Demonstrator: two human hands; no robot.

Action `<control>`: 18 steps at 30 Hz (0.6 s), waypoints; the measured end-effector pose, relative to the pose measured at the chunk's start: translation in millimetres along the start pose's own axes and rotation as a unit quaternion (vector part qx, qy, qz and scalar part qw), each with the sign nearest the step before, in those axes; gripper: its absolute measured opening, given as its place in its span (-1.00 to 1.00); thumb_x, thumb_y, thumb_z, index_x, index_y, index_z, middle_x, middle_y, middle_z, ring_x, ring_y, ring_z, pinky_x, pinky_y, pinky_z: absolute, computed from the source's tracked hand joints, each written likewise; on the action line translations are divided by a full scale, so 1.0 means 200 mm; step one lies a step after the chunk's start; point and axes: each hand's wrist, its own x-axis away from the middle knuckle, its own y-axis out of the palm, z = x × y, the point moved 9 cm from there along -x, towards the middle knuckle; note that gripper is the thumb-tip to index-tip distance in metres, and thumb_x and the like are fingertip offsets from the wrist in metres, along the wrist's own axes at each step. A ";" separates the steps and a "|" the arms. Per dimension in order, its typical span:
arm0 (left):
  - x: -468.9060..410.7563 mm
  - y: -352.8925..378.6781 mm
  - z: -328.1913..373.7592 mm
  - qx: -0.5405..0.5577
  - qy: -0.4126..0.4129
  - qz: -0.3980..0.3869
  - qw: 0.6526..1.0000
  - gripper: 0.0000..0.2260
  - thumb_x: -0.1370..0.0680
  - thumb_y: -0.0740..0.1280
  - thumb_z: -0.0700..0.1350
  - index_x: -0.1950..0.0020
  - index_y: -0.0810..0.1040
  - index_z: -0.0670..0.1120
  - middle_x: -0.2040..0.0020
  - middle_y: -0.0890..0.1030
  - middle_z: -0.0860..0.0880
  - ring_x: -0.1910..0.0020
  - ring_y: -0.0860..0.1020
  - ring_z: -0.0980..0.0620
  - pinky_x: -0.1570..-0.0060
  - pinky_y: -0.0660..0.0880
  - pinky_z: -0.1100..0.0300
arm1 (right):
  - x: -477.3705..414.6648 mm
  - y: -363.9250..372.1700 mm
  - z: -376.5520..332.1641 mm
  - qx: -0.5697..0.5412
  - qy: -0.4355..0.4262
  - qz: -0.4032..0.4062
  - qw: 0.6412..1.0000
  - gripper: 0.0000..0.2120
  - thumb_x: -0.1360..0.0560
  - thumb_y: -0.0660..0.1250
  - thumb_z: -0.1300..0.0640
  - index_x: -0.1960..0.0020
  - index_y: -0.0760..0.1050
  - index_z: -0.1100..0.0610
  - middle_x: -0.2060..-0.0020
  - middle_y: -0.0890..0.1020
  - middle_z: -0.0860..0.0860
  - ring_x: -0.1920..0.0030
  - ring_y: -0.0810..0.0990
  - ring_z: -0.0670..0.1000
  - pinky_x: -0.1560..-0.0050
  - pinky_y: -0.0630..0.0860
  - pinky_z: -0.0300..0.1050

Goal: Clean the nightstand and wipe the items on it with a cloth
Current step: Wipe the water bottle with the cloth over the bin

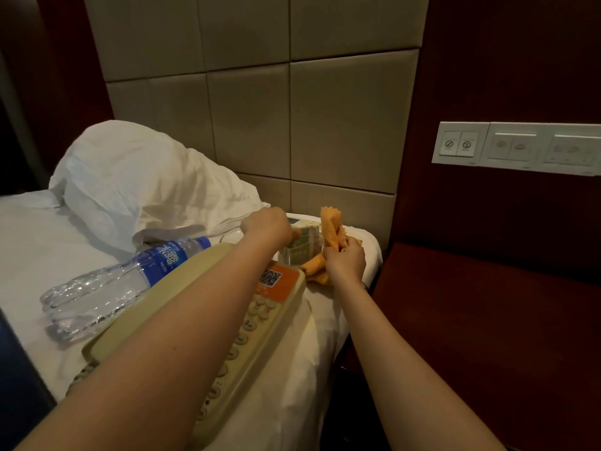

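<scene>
Fingers of your right hand (345, 259) are closed around the orange cloth (330, 231); your left hand (270, 224) grips the small clear box (300, 247) on the bed (39, 242). Keep the box steady and rub each side slowly. Nightstand (487, 320) waits bare beside you.

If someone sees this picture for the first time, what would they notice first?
Two bare arms reach in, the right hand gripping an orange cloth and the left hand on a small clear box. Nearer, a beige phone and a water bottle lie on the white bed.
</scene>
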 end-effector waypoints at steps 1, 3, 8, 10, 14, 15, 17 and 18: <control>0.00 0.00 -0.01 0.002 -0.003 0.004 1.000 -0.66 -0.57 0.24 0.10 -0.17 0.50 -0.12 -0.11 0.56 -0.07 -0.08 0.52 -0.05 0.14 0.35 0.16 | 0.00 0.00 -0.01 0.007 -0.006 0.000 1.000 -0.74 -0.52 0.22 0.23 -0.21 0.45 0.20 -0.15 0.50 0.13 -0.16 0.48 0.15 -0.19 0.44 0.04; -0.01 -0.01 -0.02 0.003 -0.006 0.008 1.000 -0.69 -0.59 0.23 0.07 -0.16 0.50 -0.12 -0.12 0.56 -0.07 -0.10 0.53 -0.06 0.14 0.35 0.16 | 0.00 0.00 -0.02 0.014 -0.009 0.000 1.000 -0.74 -0.52 0.22 0.23 -0.19 0.46 0.20 -0.14 0.50 0.14 -0.14 0.49 0.15 -0.17 0.45 0.04; 0.00 -0.02 -0.03 -0.014 0.010 -0.012 1.000 -0.58 -0.57 0.20 0.16 -0.20 0.48 -0.14 -0.08 0.54 -0.08 -0.08 0.52 -0.06 0.11 0.39 0.14 | 0.00 -0.01 -0.01 0.008 -0.005 0.005 1.000 -0.71 -0.48 0.26 0.23 -0.21 0.46 0.19 -0.14 0.52 0.14 -0.14 0.50 0.16 -0.19 0.45 0.09; -0.01 -0.05 -0.05 -0.005 0.001 -0.001 1.000 -0.63 -0.62 0.12 0.06 -0.27 0.45 -0.16 -0.19 0.53 -0.12 -0.16 0.50 -0.10 0.02 0.40 0.11 | -0.01 -0.03 -0.02 0.003 -0.008 0.015 1.000 -0.73 -0.48 0.25 0.23 -0.18 0.48 0.17 -0.12 0.53 0.13 -0.11 0.52 0.15 -0.18 0.47 0.10; 0.01 -0.06 -0.15 -0.058 -0.011 -0.022 0.998 -0.71 -0.56 0.22 -0.15 -0.27 0.44 -0.14 -0.20 0.51 -0.11 -0.16 0.49 -0.09 -0.01 0.41 0.11 | -0.01 -0.04 -0.06 0.000 -0.025 0.021 0.999 -0.72 -0.48 0.23 0.26 -0.17 0.49 0.15 -0.10 0.55 0.11 -0.08 0.53 0.13 -0.13 0.49 0.03; 0.02 -0.02 -0.16 -0.069 -0.011 -0.045 0.996 -0.71 -0.53 0.26 -0.15 -0.24 0.45 -0.13 -0.17 0.51 -0.10 -0.13 0.50 -0.09 0.02 0.42 0.10 | -0.01 -0.04 -0.06 0.003 -0.028 0.017 0.999 -0.73 -0.48 0.23 0.25 -0.17 0.49 0.15 -0.10 0.54 0.12 -0.07 0.53 0.13 -0.11 0.49 0.00; 0.03 0.06 -0.18 -0.080 -0.018 -0.068 0.994 -0.70 -0.49 0.32 -0.14 -0.22 0.45 -0.10 -0.15 0.52 -0.09 -0.11 0.50 -0.07 0.10 0.40 0.12 | 0.00 -0.01 -0.07 0.010 -0.036 0.005 0.999 -0.75 -0.50 0.23 0.24 -0.16 0.48 0.16 -0.10 0.53 0.12 -0.06 0.53 0.12 -0.08 0.49 0.00; 0.02 0.07 -0.18 -0.085 -0.017 -0.061 0.994 -0.69 -0.49 0.33 -0.14 -0.23 0.45 -0.09 -0.16 0.52 -0.08 -0.13 0.50 -0.07 0.11 0.39 0.12 | 0.01 0.00 -0.07 0.012 -0.042 0.000 0.999 -0.75 -0.50 0.23 0.24 -0.17 0.48 0.15 -0.11 0.53 0.12 -0.06 0.53 0.12 -0.08 0.49 0.00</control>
